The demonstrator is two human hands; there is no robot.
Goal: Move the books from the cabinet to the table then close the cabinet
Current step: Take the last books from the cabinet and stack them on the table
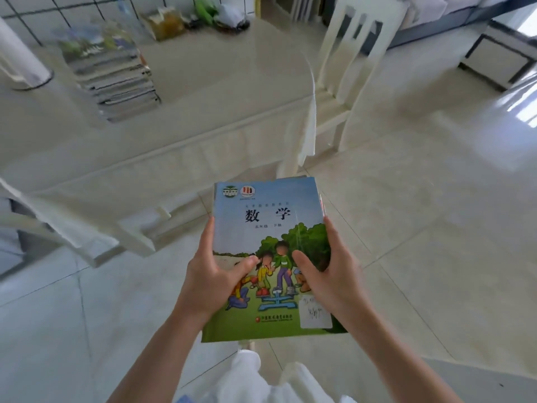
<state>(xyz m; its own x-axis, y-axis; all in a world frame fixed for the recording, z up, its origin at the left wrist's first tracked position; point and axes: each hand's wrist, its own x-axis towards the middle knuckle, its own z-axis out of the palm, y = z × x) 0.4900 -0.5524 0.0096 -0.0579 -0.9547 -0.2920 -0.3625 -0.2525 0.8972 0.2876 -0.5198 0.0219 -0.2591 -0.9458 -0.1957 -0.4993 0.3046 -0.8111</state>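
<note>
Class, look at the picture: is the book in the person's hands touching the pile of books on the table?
Apart. The head view shows the book held over the floor, well short of the pile.

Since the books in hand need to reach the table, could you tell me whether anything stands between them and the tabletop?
Nothing visible blocks the way. The left hand and right hand hold the books over open floor, short of the table. The stack of books leaves bare tabletop beside it.

We see the worktop (220,91) draped in a cream cloth, with a stack of books (110,74) near its left edge and blurred bags (200,16) along its far edge.
</note>
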